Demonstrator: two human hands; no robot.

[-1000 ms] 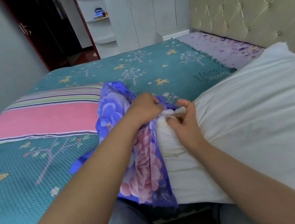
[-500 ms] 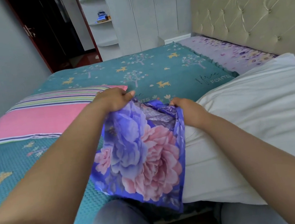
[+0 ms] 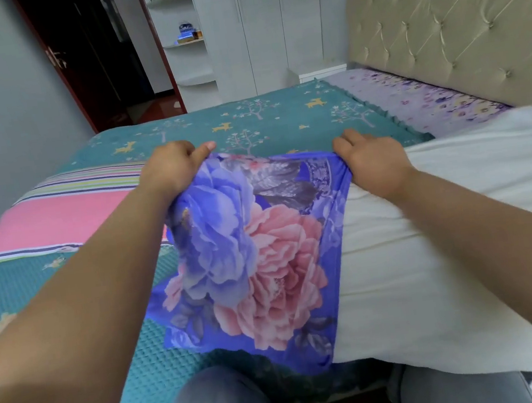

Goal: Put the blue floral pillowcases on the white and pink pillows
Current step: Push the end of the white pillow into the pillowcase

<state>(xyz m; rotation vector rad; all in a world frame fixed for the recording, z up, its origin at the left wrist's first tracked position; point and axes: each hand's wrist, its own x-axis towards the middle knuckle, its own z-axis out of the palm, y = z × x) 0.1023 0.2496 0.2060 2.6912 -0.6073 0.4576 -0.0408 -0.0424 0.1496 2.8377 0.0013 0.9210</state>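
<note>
My left hand (image 3: 175, 169) and right hand (image 3: 372, 163) each clench a far corner of the blue floral pillowcase (image 3: 251, 253) — stretched over the end of the white pillow (image 3: 445, 229) on the bed. Thin, slippery cloth; I judge hem corners the best hold — the pillow's soft.

A teal bedspread (image 3: 281, 122) printed with pale trees and yellow deer is spread over the bed. Along its far side a lilac floral sheet (image 3: 413, 103) is exposed, just beside a tufted beige headboard (image 3: 438, 32). Behind the bed, white wardrobe doors (image 3: 263, 27) are seen, with open corner shelves (image 3: 186, 43) to their left on which small items are set. A dark doorway with a red-brown frame (image 3: 158, 43) is seen left of the shelves
</note>
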